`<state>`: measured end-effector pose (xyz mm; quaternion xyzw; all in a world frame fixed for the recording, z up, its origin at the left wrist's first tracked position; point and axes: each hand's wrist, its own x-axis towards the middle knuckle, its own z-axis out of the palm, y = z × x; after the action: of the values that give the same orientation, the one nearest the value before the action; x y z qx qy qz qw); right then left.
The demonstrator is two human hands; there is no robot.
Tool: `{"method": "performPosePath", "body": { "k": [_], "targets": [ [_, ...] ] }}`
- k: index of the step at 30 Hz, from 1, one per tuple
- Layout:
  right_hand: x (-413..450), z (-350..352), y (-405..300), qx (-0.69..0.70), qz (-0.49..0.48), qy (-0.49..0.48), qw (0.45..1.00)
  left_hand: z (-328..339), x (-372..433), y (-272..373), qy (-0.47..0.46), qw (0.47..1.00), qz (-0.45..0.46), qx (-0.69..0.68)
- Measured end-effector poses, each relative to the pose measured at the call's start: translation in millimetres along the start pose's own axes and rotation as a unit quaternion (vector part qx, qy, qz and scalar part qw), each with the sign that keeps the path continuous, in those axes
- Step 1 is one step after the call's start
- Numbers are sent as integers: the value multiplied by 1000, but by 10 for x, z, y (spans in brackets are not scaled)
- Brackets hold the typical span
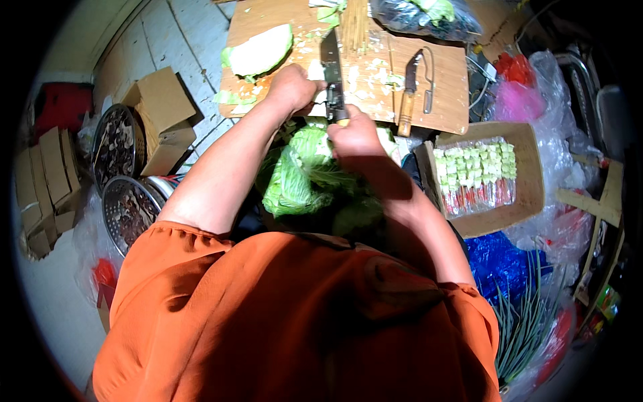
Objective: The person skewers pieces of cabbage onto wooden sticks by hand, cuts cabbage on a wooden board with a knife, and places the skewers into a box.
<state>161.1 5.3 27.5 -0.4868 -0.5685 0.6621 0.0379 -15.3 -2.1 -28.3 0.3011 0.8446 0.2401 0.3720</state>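
My right hand point(354, 133) grips the handle of a cleaver point(330, 60), its dark blade pointing away from me over a wooden cutting board point(437, 75). Just left of the blade, my left hand point(294, 89) has its fingers on a pale cabbage piece point(315, 71), mostly hidden by the hand and blade. A larger cut cabbage chunk point(263, 50) lies at the board's left. Small cabbage scraps are scattered around. Bamboo skewers point(355, 25) lie at the far side. Below my hands sit green cabbages point(296, 176), partly in shadow.
A wooden-handled knife point(408, 100) with a bent wire guard rests on the board's right. A cardboard box point(530, 171) beside me holds rows of skewered cabbage pieces point(474, 166). Metal colanders point(115, 183) of dark mushroom-like pieces stand left. Scallions point(527, 316) lie lower right.
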Motion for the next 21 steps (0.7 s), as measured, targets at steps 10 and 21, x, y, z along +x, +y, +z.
{"method": "performPosePath", "body": {
  "k": [10,21],
  "targets": [
    [22,-143,106,-192,-66,108,973,39,-217,98,63,995,75,-14],
    [-458,-226,86,-245,-173,90,950,-77,-188,122,125,954,248,117]
  ]
}}
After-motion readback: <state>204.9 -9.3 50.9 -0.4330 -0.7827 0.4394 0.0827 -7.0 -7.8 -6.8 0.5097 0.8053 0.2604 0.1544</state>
